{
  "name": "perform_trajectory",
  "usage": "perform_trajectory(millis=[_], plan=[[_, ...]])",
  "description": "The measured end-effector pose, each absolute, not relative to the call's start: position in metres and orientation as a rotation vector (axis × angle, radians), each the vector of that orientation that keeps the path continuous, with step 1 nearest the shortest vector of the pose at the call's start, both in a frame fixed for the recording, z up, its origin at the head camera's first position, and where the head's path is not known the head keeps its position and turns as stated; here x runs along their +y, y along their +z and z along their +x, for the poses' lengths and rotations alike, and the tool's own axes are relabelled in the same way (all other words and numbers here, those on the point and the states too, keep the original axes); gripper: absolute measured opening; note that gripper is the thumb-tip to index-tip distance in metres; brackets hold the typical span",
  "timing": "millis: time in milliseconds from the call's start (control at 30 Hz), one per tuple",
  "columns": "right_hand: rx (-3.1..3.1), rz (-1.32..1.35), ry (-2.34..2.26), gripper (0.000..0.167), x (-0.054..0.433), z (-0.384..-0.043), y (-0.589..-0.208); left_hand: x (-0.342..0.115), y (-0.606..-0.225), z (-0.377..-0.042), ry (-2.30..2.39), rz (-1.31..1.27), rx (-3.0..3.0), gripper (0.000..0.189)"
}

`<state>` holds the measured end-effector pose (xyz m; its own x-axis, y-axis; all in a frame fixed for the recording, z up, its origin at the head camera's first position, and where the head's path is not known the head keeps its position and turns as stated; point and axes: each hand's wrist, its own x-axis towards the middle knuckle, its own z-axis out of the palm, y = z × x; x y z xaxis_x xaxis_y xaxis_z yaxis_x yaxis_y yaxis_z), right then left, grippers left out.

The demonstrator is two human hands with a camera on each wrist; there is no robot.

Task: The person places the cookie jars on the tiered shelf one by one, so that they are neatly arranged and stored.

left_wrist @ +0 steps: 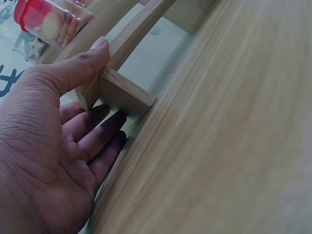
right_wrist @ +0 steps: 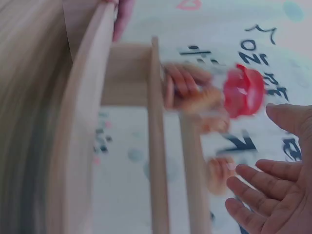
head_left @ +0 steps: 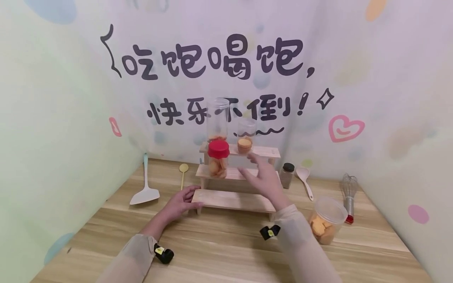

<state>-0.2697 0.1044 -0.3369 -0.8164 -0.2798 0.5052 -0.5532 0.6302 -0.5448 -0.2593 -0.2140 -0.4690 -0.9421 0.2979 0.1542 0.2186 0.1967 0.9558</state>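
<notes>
My left hand (head_left: pixel 180 204) holds the left end of the lowest step of a wooden three-step rack (head_left: pixel 233 199). In the left wrist view its thumb lies on the board's corner, fingers behind the end support. My right hand (head_left: pixel 265 179), fingers spread and holding nothing, hovers before the rack's right side. A red-lidded jar of cookies (head_left: pixel 217 167) stands at the left of the middle step. On the top step are a tall clear jar (head_left: pixel 217 124), partly hidden behind the red lid, and a shorter clear jar (head_left: pixel 245 143) with cookies.
Right of the rack are a dark-capped jar (head_left: pixel 287 177), a pale spoon (head_left: pixel 305 182), a whisk (head_left: pixel 349 194) and a wide cookie jar (head_left: pixel 325 226) close to my right forearm. A spatula (head_left: pixel 145 192) and a small yellow spoon (head_left: pixel 183 173) lie to the left.
</notes>
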Motion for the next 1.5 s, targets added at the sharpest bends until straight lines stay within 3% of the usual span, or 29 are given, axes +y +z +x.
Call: perform_trajectory(millis=[400, 800, 1000, 1333, 1500], plan=[[-2.365, 0.681, 0.935, 0.05, 0.199, -0.251, -0.331, -0.218, -0.466, -0.256, 1.839, 0.465, 2.426, 0.076], [-2.713, 0.594, 0.973, 0.041, 0.323, -0.255, -0.378, -0.218, -0.467, -0.259, 1.852, 0.437, 2.423, 0.076], [-2.826, 0.798, 1.418, 0.039, 0.345, -0.262, -0.392, -0.218, -0.47, -0.255, 1.829, 0.463, 2.448, 0.075], [-2.979, 0.724, 1.32, 0.038, 0.365, -0.258, -0.387, -0.214, -0.469, -0.256, 1.844, 0.47, 2.425, 0.074], [-2.827, 1.039, 1.767, 0.045, 0.378, -0.255, -0.39, -0.212, -0.469, -0.258, 1.842, 0.481, 2.425, 0.075]])
